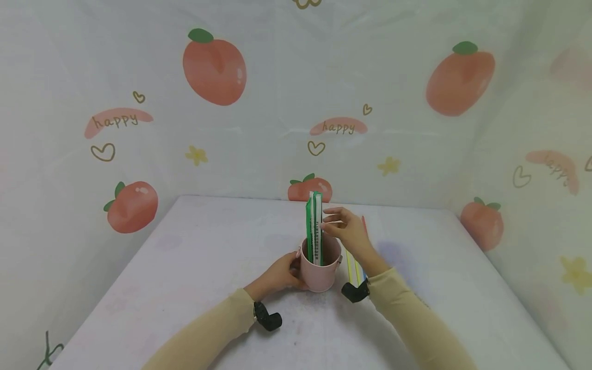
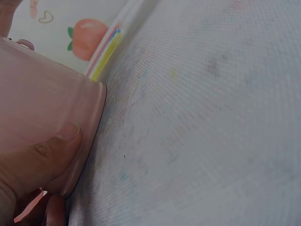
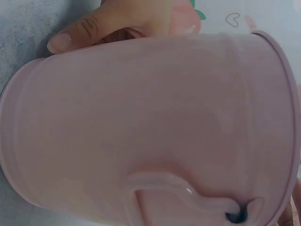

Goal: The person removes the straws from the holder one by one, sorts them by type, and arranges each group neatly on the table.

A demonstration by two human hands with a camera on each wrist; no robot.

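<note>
Left hand grasps bucket, midway between table's left and right edges; right hand released, fingertips beside packet upright in bucket, contact unclear; strips toward right edge

1. Left sleeve: long, plain pale beige, fairly close-fitting, ending at the wrist.
2. Right sleeve: matching beige, equally long.
3. Left wrist camera: black, compact, elbow-shaped, by the cuff.
4. Right wrist camera: also black and chunky.
5. Left hand, right hand: bare.
</note>
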